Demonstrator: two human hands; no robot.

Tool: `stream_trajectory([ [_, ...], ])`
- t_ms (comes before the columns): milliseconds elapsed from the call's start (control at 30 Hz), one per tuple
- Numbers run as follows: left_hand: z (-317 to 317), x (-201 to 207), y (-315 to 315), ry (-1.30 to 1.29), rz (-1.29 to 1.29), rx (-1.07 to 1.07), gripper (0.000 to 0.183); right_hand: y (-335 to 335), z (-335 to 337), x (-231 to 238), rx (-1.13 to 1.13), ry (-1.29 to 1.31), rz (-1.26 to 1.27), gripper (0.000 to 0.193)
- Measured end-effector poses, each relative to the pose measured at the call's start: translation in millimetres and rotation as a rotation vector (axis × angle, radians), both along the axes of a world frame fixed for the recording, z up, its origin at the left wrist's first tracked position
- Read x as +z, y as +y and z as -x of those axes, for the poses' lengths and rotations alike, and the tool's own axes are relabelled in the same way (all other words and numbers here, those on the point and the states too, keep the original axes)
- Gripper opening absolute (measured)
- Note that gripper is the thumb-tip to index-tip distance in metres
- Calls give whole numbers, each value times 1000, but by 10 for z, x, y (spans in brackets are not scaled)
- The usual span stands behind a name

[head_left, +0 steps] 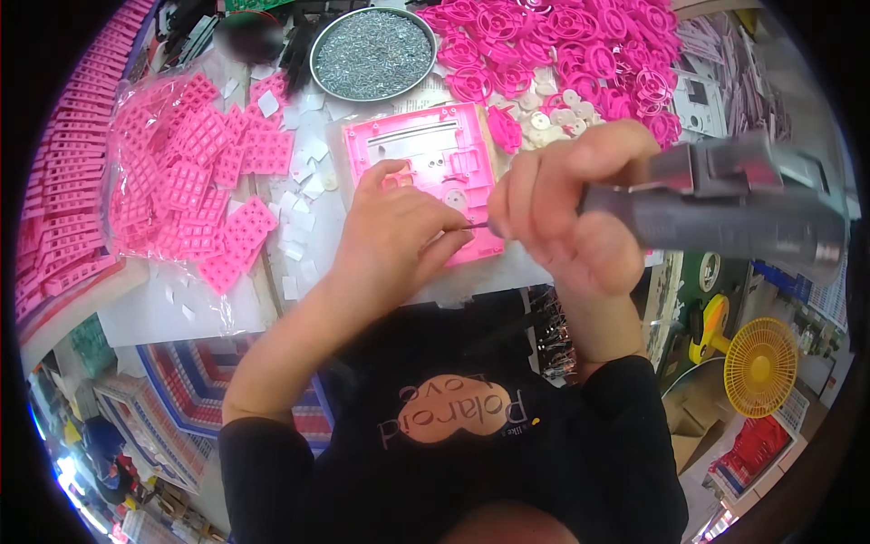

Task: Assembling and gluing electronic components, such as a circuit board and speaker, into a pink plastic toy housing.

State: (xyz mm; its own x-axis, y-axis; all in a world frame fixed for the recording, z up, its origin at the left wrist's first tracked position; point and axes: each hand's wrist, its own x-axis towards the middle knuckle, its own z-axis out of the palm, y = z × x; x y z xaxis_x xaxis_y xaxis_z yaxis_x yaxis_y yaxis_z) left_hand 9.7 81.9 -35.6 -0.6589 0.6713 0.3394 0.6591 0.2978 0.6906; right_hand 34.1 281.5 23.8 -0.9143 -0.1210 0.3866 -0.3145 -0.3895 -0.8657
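Head view: our R hand [575,199] grips grey plastic power driver [725,213], dark metal bit [478,226] at nr edge of pink rectangular plastic casing [473,138], btwn hands. L hand [385,231] thumb + index nr bit; pinch unclear. White round disc [456,199] seated in casing; fastening partway, we judge; remainder can't tell.

A person [544,480] is wearing a black T-shirt [390,490], its short left sleeve [265,462] and right sleeve [632,412] giving way to a bare left forearm [294,349], right forearm [600,326], left grip [382,222] and right grip [551,204]. A rounded, peach-coloured print [453,412] is filling the front, dark lettering [490,403] is curving across it, and a small yellow dot [536,421] is sitting beside one end.
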Motion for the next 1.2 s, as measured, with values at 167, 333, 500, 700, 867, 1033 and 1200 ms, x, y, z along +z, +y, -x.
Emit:
stream_trajectory([
  [167,-47,-1,10,-37,-35,34,11,-13,-40,38,19,35,6,32],
  [333,-7,-1,0,-6,7,24,14,-56,-72,-1,12,-7,38,31],
  [500,-2,-16,20,119,75,80,25,-16,-64,-75,-21,26,14,32],
  [700,-40,-177,-41,258,252,-17,43,145,17,-156,-75,28,-35,31],
  [867,-55,-148,-20,371,413,-32,46,114,12,-261,-135,65,-122,29],
  [1033,100,-88,-108,350,430,-125,45,29,72,-438,-96,87,-140,29],
  [1200,133,-114,-134,358,410,-138,39,-90,101,-573,-102,58,-155,25],
])
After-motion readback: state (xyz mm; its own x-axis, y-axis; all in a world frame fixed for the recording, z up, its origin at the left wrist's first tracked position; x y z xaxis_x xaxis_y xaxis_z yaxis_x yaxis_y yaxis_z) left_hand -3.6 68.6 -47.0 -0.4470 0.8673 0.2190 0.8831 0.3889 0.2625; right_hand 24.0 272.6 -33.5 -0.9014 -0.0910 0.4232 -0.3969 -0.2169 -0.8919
